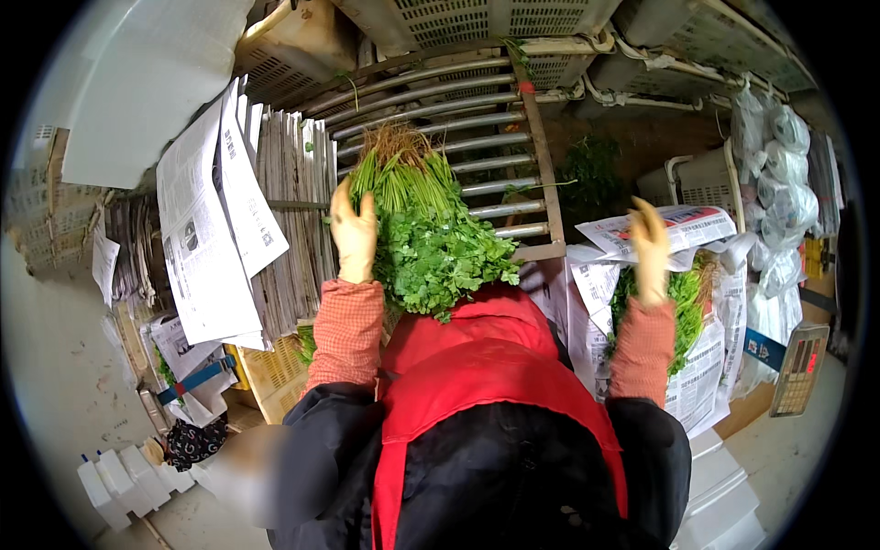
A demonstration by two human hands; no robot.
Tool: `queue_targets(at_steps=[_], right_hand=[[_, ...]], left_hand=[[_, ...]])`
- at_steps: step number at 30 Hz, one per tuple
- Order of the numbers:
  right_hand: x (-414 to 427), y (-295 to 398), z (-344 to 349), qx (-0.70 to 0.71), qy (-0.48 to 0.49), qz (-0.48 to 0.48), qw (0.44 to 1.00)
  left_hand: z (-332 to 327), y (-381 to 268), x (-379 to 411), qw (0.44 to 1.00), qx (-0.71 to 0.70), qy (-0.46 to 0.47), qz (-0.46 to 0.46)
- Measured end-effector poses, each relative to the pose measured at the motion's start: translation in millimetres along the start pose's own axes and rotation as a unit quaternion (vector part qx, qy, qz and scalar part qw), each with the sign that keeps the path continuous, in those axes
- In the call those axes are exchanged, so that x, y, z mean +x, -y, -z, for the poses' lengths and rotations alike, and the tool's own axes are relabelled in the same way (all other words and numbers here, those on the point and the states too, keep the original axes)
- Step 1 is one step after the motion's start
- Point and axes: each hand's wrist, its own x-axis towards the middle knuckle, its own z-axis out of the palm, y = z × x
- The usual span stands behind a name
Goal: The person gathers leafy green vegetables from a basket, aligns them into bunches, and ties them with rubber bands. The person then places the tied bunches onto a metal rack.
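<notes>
A large bunch of leafy green herbs (440, 240) with brown roots lies on a rack of metal bars (502, 139), roots pointing away from me. My left hand (355, 230), in a pale glove, is at the left side of the bunch with its fingers apart; whether it touches the stems cannot be told. My right hand (650, 251), also gloved, is raised at the right with fingers apart and nothing in it. Below it, more rooted greens (684, 309) lie on newspaper sheets (701, 371), with another printed sheet (687, 225) folded at their far side.
Left of the rack stands a thick row of folded newspapers (295, 206), with loose sheets (199, 227) over it. Plastic crates (481, 24) line the far side. Clear plastic bags (784, 185) hang at the right, near a scale display (799, 371). A yellow crate (275, 375) stands at lower left.
</notes>
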Motion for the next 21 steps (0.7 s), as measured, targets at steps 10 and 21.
queue_targets(at_steps=[10,21], right_hand=[[32,65,-247,-0.173,0.312,0.029,0.934],[29,65,-280,-0.261,0.381,-0.007,0.887]], left_hand=[[-17,53,36,0.994,0.038,0.050,0.093],[-15,76,49,0.946,0.106,0.224,0.209]])
